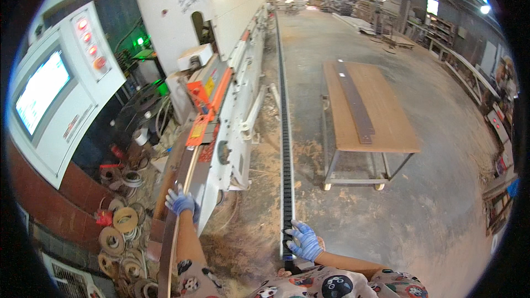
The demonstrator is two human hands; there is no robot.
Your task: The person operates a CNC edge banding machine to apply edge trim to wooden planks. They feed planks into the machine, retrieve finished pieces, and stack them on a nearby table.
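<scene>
brown, flat and much longer than wide, a narrow dark-faced board with a pale edge (169,248) lies directly under the left hand (181,201). its long axis runs away from the body, from beside the left forearm, beneath the palm, and on toward the orange metal guard (199,132) ahead of that hand. the left hand is clearly the nearer one: its fingers are spread and laid over the board, touching it without wrapping around it, as far as can be seen. the right hand (305,241) is well apart from the board, off to the right and lower down, with fingers partly bent over the near end of a long straight rail with black slats and pale metal edges (284,132). it seems to touch the rail; whether it grips, i cannot tell. that rail stretches forward roughly alongside the board.

both hands wear thin blue gloves with whitish fingertips. ahead of the left hand rises a long, boxy machine of white painted metal (237,11), smooth-sided, with scribbled marks. to the left of that hand sit a slanted pale control panel with a glowing screen (44,91) and, closer, a heap of tan and grey rings of coiled strip (125,219). ahead and to the right of the right hand stands a low table with a smooth tan wooden top and metal legs (381,105), bearing a dark brown plank with a stepped end (356,102). dusty tan patches mottle the grey floor between.
</scene>
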